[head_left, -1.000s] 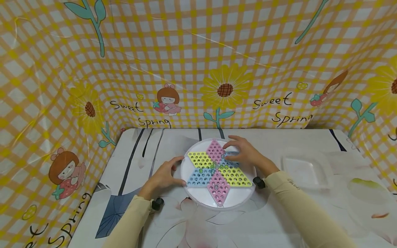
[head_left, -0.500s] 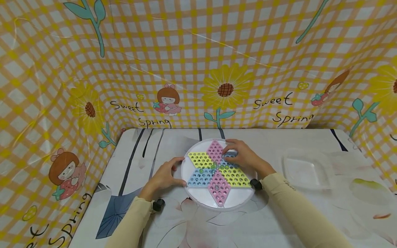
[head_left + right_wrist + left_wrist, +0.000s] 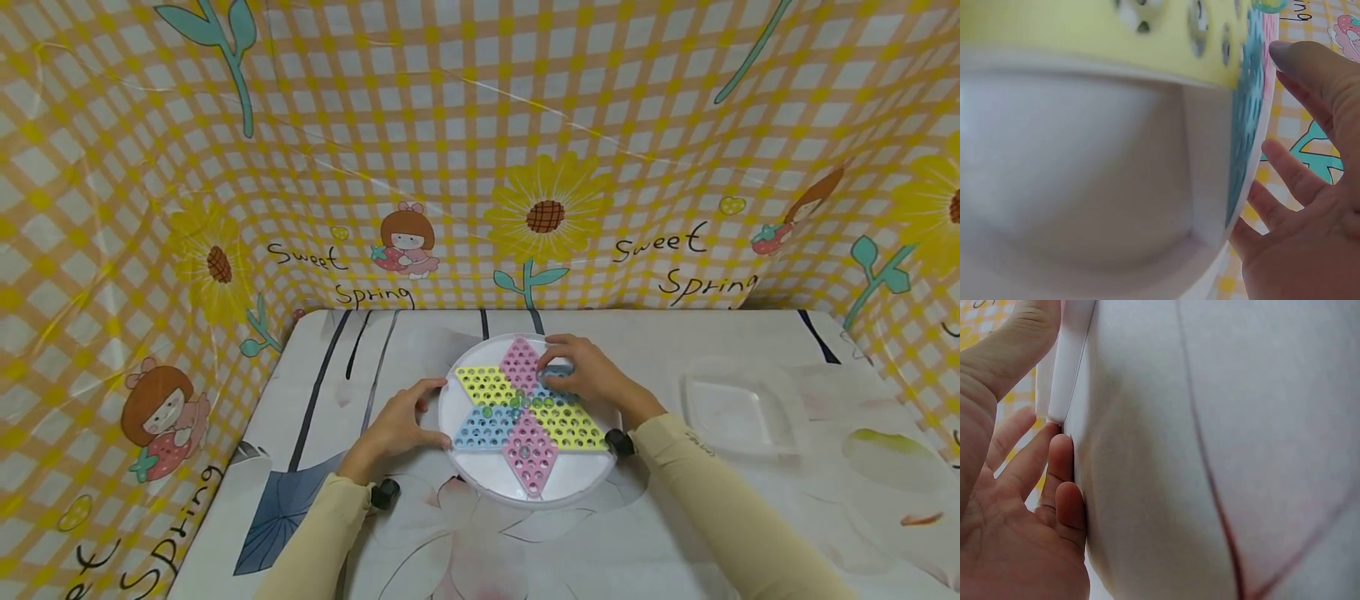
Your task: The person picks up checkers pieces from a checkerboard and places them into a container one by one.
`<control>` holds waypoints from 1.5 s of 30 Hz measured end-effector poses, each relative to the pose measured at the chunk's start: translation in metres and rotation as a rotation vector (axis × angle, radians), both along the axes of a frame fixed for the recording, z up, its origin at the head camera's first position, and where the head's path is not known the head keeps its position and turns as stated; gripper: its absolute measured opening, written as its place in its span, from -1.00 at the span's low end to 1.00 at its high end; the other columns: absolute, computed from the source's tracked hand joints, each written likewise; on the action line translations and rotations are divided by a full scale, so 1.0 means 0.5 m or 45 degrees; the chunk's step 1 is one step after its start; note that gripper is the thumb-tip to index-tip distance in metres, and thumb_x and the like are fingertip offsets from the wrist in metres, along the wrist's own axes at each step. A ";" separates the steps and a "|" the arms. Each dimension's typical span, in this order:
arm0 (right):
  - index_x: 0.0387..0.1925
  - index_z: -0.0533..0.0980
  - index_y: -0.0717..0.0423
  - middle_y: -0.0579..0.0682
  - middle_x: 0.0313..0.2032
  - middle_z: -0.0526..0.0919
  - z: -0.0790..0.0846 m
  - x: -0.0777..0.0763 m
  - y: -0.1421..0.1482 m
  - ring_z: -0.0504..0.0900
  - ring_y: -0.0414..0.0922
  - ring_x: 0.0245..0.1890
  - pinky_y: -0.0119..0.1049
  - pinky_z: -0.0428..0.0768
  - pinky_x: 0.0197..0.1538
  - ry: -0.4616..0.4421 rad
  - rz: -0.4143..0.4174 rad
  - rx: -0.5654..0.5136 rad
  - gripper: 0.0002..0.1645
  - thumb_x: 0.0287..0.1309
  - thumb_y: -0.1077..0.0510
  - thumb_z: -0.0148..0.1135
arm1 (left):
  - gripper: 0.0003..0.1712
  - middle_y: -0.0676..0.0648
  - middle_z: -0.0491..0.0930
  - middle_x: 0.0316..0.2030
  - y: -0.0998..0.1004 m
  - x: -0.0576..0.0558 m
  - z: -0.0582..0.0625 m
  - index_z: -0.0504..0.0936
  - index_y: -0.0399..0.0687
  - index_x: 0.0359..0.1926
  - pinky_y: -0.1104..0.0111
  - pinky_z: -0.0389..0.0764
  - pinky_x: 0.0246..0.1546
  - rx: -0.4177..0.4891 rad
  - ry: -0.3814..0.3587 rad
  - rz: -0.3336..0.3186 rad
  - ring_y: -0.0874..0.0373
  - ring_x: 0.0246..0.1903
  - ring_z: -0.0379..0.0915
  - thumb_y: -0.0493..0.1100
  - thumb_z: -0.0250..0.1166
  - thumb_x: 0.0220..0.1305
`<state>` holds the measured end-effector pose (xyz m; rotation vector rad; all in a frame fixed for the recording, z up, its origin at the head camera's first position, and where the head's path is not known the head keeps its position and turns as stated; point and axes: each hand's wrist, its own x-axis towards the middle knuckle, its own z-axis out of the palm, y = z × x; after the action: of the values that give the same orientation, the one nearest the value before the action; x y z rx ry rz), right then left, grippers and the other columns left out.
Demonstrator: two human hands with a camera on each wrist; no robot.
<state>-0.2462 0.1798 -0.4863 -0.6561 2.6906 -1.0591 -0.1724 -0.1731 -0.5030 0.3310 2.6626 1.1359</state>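
A round white Chinese checkers board lies on the table with a raised six-pointed star in pink, yellow and blue, full of holes. Several glass marbles sit near the star's middle; one clear marble rests in the near pink point. My left hand touches the board's left rim, thumb and fingers spread apart. My right hand is over the far right blue point, thumb and index finger close together beside the pink. In the right wrist view its other fingers lie along the rim. Whether a marble is between thumb and index is hidden.
A clear plastic tray stands on the table right of the board. A white cloth with flower and line prints covers the table. Checked yellow sheeting rises behind and at both sides.
Over the last second my right hand has drawn slightly left and down over the board, and its fingers have come closer together. My left hand stays at the rim.
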 end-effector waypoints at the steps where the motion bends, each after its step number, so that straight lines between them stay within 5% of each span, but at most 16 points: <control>1: -0.14 0.74 -0.03 0.31 0.43 0.34 0.003 0.000 0.002 0.21 0.38 0.44 0.39 0.09 0.40 0.004 -0.003 0.001 -0.83 0.21 0.16 0.48 | 0.10 -0.07 0.47 -0.13 0.001 -0.001 0.000 0.41 0.18 0.46 0.20 0.35 -0.17 -0.001 -0.003 -0.001 0.05 -0.16 0.33 -0.01 0.74 -0.15; 8: -0.15 0.71 0.01 0.28 0.42 0.36 0.040 0.004 0.009 0.24 0.34 0.45 0.36 0.12 0.41 0.018 -0.034 -0.058 -0.83 0.21 0.17 0.48 | 0.11 -0.07 0.47 -0.12 0.003 -0.002 -0.001 0.40 0.18 0.46 0.20 0.36 -0.16 -0.009 0.001 -0.017 0.05 -0.15 0.34 -0.01 0.74 -0.15; 21: -0.10 0.67 -0.02 0.14 0.35 0.49 0.106 0.013 0.047 0.41 0.18 0.35 0.19 0.52 0.15 0.131 -0.097 -0.125 -0.83 0.29 0.10 0.42 | 0.10 -0.08 0.47 -0.13 0.001 -0.001 -0.010 0.41 0.17 0.45 0.19 0.36 -0.17 0.008 0.010 -0.004 0.05 -0.17 0.34 -0.02 0.74 -0.16; 27: -0.09 0.68 0.00 0.13 0.28 0.55 0.134 0.022 0.083 0.53 0.22 0.16 0.11 0.57 0.05 0.177 -0.159 -0.125 -0.81 0.30 0.08 0.42 | 0.11 -0.08 0.48 -0.11 0.003 0.001 -0.009 0.41 0.18 0.45 0.18 0.38 -0.14 0.001 0.006 0.006 0.05 -0.14 0.35 -0.01 0.74 -0.17; 38: -0.07 0.68 0.07 0.13 0.26 0.55 0.165 0.047 0.184 0.53 0.17 0.18 0.10 0.55 0.07 0.216 -0.276 -0.136 -0.75 0.31 0.04 0.41 | 0.11 -0.08 0.47 -0.12 0.003 0.006 -0.004 0.41 0.16 0.46 0.17 0.39 -0.15 0.001 0.015 0.009 0.04 -0.16 0.35 -0.02 0.74 -0.17; 45: 0.02 0.67 0.10 0.09 0.29 0.53 0.181 0.071 0.260 0.51 -0.03 0.17 -0.37 0.54 0.02 0.249 -0.357 -0.123 -0.68 0.34 0.03 0.38 | 0.11 -0.09 0.49 -0.09 0.001 0.004 -0.005 0.42 0.16 0.46 0.18 0.39 -0.14 0.010 0.019 0.001 0.05 -0.14 0.36 -0.02 0.74 -0.17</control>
<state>-0.2107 0.3100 -0.3959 -0.4245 2.9828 -1.2572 -0.1704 -0.1727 -0.5056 0.3417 2.6720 1.1489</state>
